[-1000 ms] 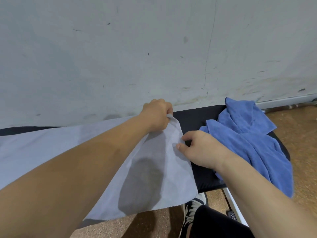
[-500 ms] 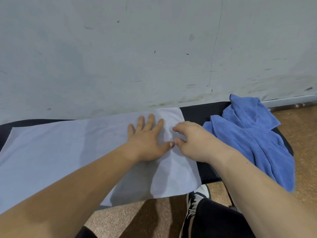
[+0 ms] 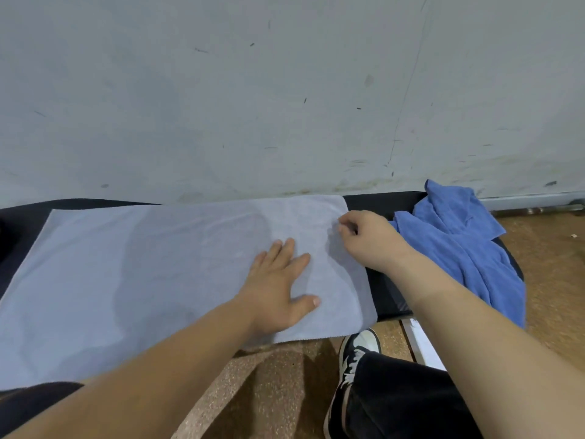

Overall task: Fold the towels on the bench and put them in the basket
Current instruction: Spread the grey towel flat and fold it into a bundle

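Note:
A light grey towel (image 3: 158, 264) lies spread flat along the black bench (image 3: 380, 201), its near edge hanging over the front. My left hand (image 3: 278, 286) presses flat on the towel's right part, fingers straight. My right hand (image 3: 367, 239) pinches the towel's right edge near the far corner, fingers curled. A crumpled blue towel (image 3: 468, 242) lies on the bench's right end, partly draped over the side. No basket is in view.
A scuffed grey wall (image 3: 285, 90) rises right behind the bench. Brown speckled floor (image 3: 269, 391) lies in front. My black-trousered leg and a black-and-white shoe (image 3: 354, 353) stand by the bench's white frame (image 3: 421, 343).
The grey towel went from held up to lying flat on the bench. My left hand let go and slid toward me, pressing flat. My right hand moved up the right edge.

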